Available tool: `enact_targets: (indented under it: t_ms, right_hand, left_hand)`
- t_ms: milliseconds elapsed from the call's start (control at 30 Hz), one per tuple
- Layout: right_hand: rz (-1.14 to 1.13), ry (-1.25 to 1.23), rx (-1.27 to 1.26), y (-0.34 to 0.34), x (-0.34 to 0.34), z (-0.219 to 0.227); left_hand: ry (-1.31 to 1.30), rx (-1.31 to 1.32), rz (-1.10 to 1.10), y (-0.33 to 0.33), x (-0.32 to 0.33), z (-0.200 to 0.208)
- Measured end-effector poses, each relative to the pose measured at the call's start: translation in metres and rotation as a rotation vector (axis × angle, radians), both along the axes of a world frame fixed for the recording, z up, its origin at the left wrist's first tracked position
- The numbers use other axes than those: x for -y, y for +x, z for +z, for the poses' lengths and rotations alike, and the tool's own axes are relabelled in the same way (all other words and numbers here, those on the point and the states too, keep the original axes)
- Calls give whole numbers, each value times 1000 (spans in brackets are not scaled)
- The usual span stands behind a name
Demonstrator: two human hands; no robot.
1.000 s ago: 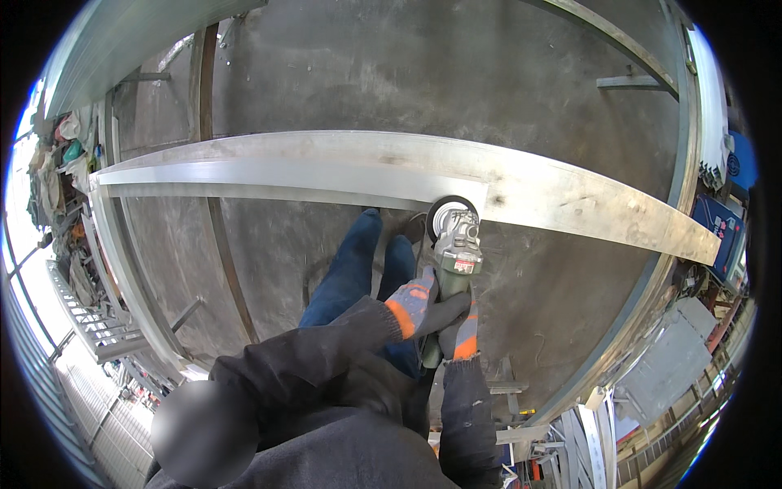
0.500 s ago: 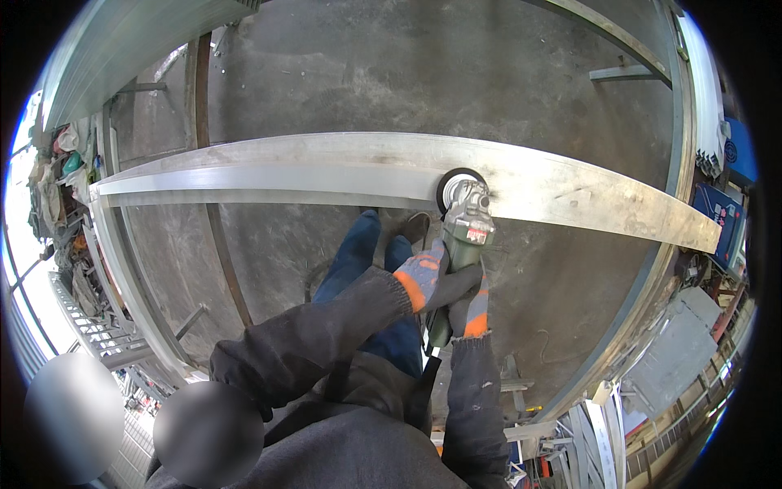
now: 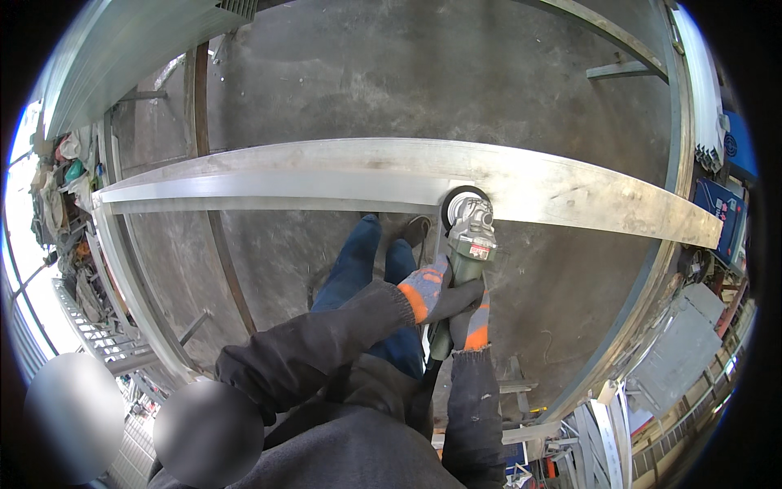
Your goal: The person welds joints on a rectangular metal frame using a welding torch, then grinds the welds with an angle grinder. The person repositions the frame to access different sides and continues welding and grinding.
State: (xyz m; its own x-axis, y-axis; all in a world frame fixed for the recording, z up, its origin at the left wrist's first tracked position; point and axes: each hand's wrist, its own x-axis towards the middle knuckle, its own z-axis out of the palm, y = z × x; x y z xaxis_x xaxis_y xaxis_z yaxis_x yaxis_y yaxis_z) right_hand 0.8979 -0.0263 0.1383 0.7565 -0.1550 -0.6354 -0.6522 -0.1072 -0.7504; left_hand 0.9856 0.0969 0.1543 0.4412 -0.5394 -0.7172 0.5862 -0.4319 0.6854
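My left hand, in a grey and orange work glove, wraps round the green body of an angle grinder. Close beside it, my right hand in a matching glove grips the same body from the right side. The grinder's round disc lies over the near edge of a long silvery metal beam. Left of the disc, a band of the beam looks smoother and brighter; to the right its surface is stained. Whether the disc is spinning, I cannot tell.
The beam rests across a metal frame, with a rail on the left and another on the right. A stack of long metal profiles stands far left. Blue boxes and metal strips lie at the right.
The grinder has moved slightly toward me, its disc now nearer the beam's near edge. Both hands have come back with it, keeping their grip. The whole view has shifted a little.
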Motion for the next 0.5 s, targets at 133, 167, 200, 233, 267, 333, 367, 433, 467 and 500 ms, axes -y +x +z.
enact_targets:
  t_ms: [133,167,200,233,267,333,367,433,467,500]
  right_hand:
    - [79,-1,-16,15,1,6]
    - [66,19,-2,19,1,6]
    - [3,70,28,18,0,6]
    - [-26,109,134,16,0,5]
    - [-22,52,113,10,-1,3]
    - [11,-98,-72,-15,-6,5]
    - [36,-180,-111,-32,-9,6]
    - [32,-169,-120,-65,-17,11]
    - [22,-176,-200,-75,-21,11]
    - [66,-188,-113,-81,-24,12]
  left_hand:
    - [11,-142,107,16,-3,15]
    - [31,-113,20,23,-4,16]
    - [33,-70,-61,28,-5,17]
    - [34,-24,-139,28,-6,18]
    - [-69,-81,-77,28,-7,17]
    - [-92,8,-8,7,-8,23]
    - [-2,-133,-47,-7,-8,26]
    - [103,-148,-17,-37,-13,33]
    - [20,-188,52,-47,-17,36]
    - [23,-234,78,-53,-20,38]
